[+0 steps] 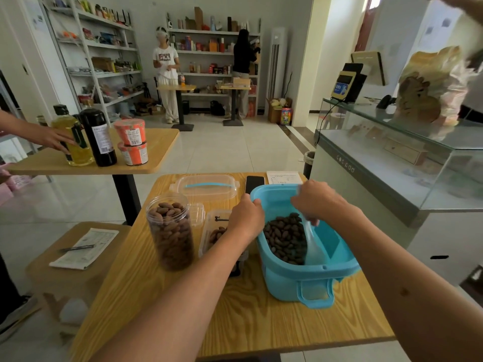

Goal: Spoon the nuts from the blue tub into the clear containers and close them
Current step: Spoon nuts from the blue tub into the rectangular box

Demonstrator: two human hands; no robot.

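Note:
The blue tub (pixel 295 280) sits tilted on the wooden table, with dark nuts (pixel 285 236) piled at its left side. My left hand (pixel 245 218) grips the tub's left rim. My right hand (pixel 316 202) holds a clear plastic scoop (pixel 313 246) whose blade is down among the nuts. A tall round clear jar (pixel 170 231), nearly full of nuts and without a lid, stands to the left. A low rectangular clear container (pixel 215 231) with a few nuts lies between jar and tub, partly hidden by my left forearm.
The tub's clear lid with a blue handle (pixel 206 186) lies at the table's far side, beside a black phone (pixel 254 184) and a paper sheet (pixel 283 177). Another table (pixel 156 150) at left holds bottles and cups; a person's hand rests there. A glass counter (pixel 392 163) stands right.

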